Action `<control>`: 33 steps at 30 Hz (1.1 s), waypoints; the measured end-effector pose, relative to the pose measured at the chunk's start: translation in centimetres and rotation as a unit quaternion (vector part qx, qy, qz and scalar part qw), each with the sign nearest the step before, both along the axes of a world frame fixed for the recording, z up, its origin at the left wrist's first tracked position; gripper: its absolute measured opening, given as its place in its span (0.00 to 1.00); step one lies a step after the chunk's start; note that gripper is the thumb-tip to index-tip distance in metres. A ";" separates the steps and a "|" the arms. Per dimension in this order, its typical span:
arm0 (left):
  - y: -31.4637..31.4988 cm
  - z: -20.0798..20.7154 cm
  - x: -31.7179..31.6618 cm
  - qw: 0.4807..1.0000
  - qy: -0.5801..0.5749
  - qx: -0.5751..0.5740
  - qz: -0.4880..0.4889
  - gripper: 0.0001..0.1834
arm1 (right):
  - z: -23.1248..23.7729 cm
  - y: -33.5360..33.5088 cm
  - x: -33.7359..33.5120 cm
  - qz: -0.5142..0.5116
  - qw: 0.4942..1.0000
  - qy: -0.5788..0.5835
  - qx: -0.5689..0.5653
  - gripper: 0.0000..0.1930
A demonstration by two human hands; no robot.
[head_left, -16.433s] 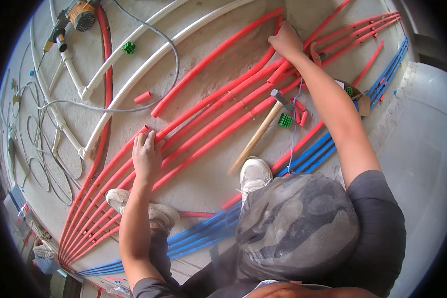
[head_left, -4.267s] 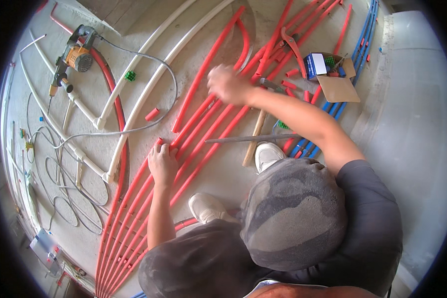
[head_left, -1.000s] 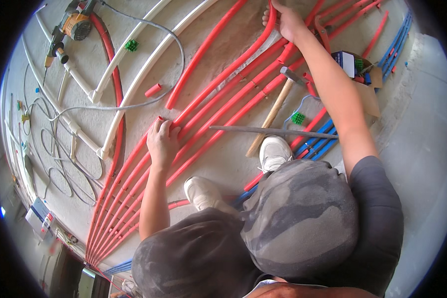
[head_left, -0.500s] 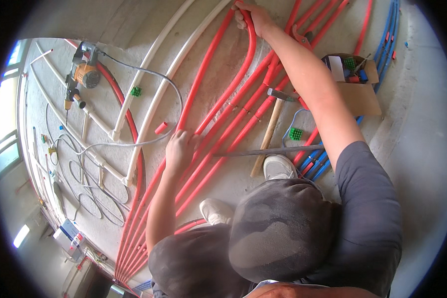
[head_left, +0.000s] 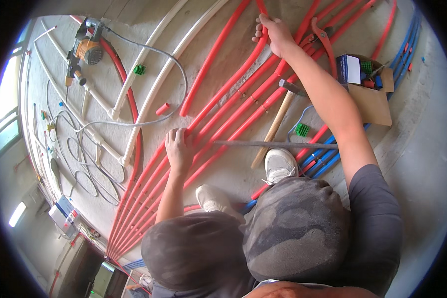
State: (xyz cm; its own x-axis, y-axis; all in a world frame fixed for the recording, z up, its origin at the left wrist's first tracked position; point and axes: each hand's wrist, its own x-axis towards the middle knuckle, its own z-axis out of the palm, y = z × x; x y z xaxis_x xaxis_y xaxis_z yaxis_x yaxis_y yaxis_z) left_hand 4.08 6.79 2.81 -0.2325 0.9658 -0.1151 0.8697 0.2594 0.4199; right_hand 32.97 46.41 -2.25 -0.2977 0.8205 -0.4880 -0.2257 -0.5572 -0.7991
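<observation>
Several red pipes run side by side across the concrete floor and fan out toward the top. My right hand is closed around one red pipe near its upper bend. Lower down, my left hand has its fingers curled over that same pipe, beside the neighbouring pipes. To the left lies another red pipe, its cut end resting just above my left hand. Beyond my right wrist is a red pipe cutter with its handles apart, lying over the pipes.
A hammer and a thin metal rod lie near my shoe. At right stand an open cardboard box of fittings and blue pipes. White pipes, a power drill and its cable occupy the left.
My right hand has come down and nearer along the bent pipe. The pipe to its left now lies apart, its end away from my left hand. The whole view has shifted slightly.
</observation>
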 end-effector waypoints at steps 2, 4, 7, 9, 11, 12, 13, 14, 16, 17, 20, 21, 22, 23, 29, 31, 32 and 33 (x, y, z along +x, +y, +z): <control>-1.0 -0.5 -0.5 1.000 -0.003 0.006 0.002 0.15 | -0.1 0.3 -0.7 0.007 0.991 -0.132 0.023 0.21; -0.9 -0.1 -0.4 1.000 -0.016 0.002 0.003 0.15 | 0.1 1.2 -0.6 0.131 0.865 -0.445 0.192 0.23; -1.1 0.0 -0.8 0.999 -0.039 0.020 0.009 0.14 | 2.9 1.1 -1.1 0.240 0.691 -0.630 0.261 0.27; -0.9 0.2 -1.1 0.998 -0.066 0.020 0.002 0.12 | 2.9 1.2 -0.6 0.240 0.653 -0.662 0.278 0.26; -0.9 -0.1 -1.0 0.998 -0.053 0.027 -0.007 0.11 | 1.3 2.2 0.6 0.232 0.651 -0.658 0.298 0.26; -1.0 -0.2 -1.2 0.998 -0.052 0.028 -0.006 0.11 | 1.1 2.6 0.5 0.228 0.649 -0.655 0.313 0.27; -1.1 -0.2 -1.2 0.998 -0.051 0.028 -0.007 0.12 | 0.8 2.9 0.7 0.224 0.647 -0.651 0.327 0.27; -1.2 -0.1 -1.0 0.999 -0.037 0.034 -0.007 0.13 | 0.8 3.4 1.0 0.246 0.671 -0.630 0.304 0.27; -1.6 0.2 -1.0 0.998 -0.032 0.044 -0.008 0.13 | 2.3 3.9 0.7 0.290 0.715 -0.581 0.257 0.27; -1.9 0.1 -1.1 0.998 -0.030 0.048 -0.008 0.13 | 1.9 4.1 0.7 0.288 0.715 -0.583 0.256 0.26; -2.8 -0.2 -1.4 0.997 -0.022 0.072 0.012 0.13 | 1.4 5.0 1.0 0.276 0.726 -0.583 0.239 0.26; -3.2 -0.1 -1.5 0.997 -0.021 0.076 0.021 0.12 | 1.6 4.9 0.8 0.274 0.739 -0.574 0.222 0.26; -3.3 -0.1 -1.7 0.996 -0.035 0.078 0.024 0.12 | 1.7 4.8 0.6 0.271 0.752 -0.565 0.204 0.27; -3.2 -0.2 -1.8 0.995 -0.050 0.080 0.026 0.12 | 1.9 4.7 0.5 0.269 0.751 -0.568 0.201 0.27; -3.0 -0.8 -2.4 0.993 -0.083 0.077 0.026 0.11 | 2.2 4.1 0.2 0.241 0.747 -0.582 0.210 0.28; -2.9 -1.0 -2.3 0.994 -0.078 0.077 0.016 0.11 | 1.7 4.7 0.4 0.241 0.767 -0.568 0.177 0.29; -2.8 -0.8 -2.3 0.994 -0.081 0.071 0.017 0.11 | 1.6 5.0 0.7 0.230 0.773 -0.565 0.176 0.28; -2.7 -0.8 -2.3 0.994 -0.083 0.066 0.018 0.10 | 1.4 5.2 0.6 0.223 0.778 -0.561 0.177 0.27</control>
